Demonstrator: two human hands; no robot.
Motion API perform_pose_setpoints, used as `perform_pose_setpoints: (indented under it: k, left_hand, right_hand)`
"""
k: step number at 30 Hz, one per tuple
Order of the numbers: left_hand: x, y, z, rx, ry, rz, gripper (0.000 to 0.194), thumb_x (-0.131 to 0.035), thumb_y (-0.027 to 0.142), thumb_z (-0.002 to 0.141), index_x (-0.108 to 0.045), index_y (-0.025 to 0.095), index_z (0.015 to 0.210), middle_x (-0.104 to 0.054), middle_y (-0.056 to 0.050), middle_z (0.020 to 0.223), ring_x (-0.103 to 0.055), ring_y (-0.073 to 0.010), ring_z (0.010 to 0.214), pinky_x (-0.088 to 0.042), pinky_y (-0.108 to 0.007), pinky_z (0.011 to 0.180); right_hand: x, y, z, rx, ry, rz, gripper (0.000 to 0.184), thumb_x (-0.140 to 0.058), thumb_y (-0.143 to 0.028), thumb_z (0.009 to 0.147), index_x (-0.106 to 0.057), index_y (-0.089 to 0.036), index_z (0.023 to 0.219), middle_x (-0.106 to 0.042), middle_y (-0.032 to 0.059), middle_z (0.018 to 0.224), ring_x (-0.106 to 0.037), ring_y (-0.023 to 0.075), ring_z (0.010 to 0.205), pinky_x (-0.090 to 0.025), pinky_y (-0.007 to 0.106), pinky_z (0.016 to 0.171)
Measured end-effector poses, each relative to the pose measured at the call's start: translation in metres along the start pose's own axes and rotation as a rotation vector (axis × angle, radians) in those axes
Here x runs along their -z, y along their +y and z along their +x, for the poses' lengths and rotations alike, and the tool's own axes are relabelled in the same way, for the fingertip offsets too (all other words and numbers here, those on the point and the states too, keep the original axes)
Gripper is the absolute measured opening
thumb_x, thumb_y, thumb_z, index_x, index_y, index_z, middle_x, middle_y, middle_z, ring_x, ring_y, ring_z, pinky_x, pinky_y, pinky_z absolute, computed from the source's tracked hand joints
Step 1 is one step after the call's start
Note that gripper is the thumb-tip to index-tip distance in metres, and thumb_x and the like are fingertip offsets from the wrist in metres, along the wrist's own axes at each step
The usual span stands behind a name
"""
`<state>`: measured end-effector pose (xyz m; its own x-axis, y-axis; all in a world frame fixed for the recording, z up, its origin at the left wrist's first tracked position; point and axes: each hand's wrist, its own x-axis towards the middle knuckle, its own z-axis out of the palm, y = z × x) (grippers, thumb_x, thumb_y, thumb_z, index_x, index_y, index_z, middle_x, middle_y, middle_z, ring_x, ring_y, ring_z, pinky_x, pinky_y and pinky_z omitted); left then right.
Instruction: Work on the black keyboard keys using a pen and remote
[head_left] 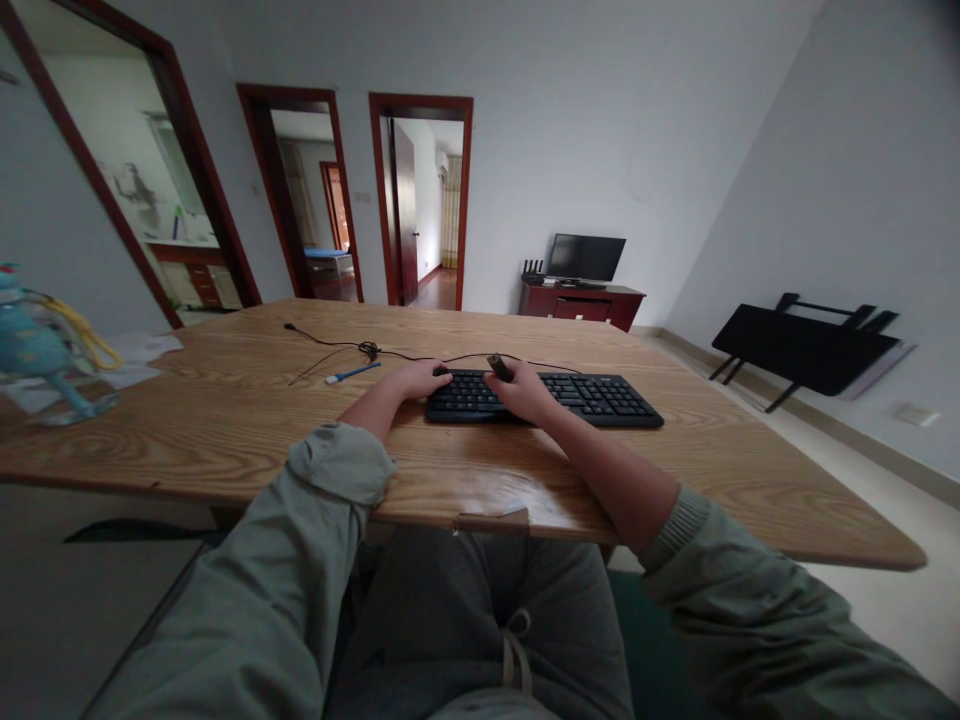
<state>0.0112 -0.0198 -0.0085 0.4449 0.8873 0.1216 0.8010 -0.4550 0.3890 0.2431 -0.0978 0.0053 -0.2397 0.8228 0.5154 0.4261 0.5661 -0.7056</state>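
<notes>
Head view: black keyboard (592, 396) lies flat under both hands

On the table (225, 420) the keyboard (585, 398) lies at 12 o'clock, with the left hand (420, 380) on its left end and the right hand (525, 392) just right of that, holding a small object (499, 367) over the keys. A cable (337, 350) runs behind the keyboard toward 11 o'clock, a pen (352, 374) just before it, and a toy (37, 345) stands at the table's 9 o'clock edge. Beyond the table a monitor (585, 257) sits on a cabinet (581, 302) at 1 o'clock, and a folded table (806, 348) leans on the wall at 3 o'clock.
</notes>
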Motion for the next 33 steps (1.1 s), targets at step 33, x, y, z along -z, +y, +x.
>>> perform_pose_setpoints:
  k: [33]
  left_hand:
    - [0.007, 0.009, -0.008, 0.065, -0.041, 0.026, 0.052, -0.046, 0.046, 0.089, -0.055, 0.017, 0.13, -0.066, -0.01, 0.121, -0.062, -0.0219, 0.103, -0.048, -0.028, 0.088]
  right_hand:
    - [0.075, 0.013, -0.034, -0.009, -0.019, -0.054, 0.013, -0.055, -0.03, 0.076, -0.058, -0.018, 0.07, -0.052, -0.0022, 0.062, -0.046, 0.0145, 0.064, -0.033, 0.027, 0.061]
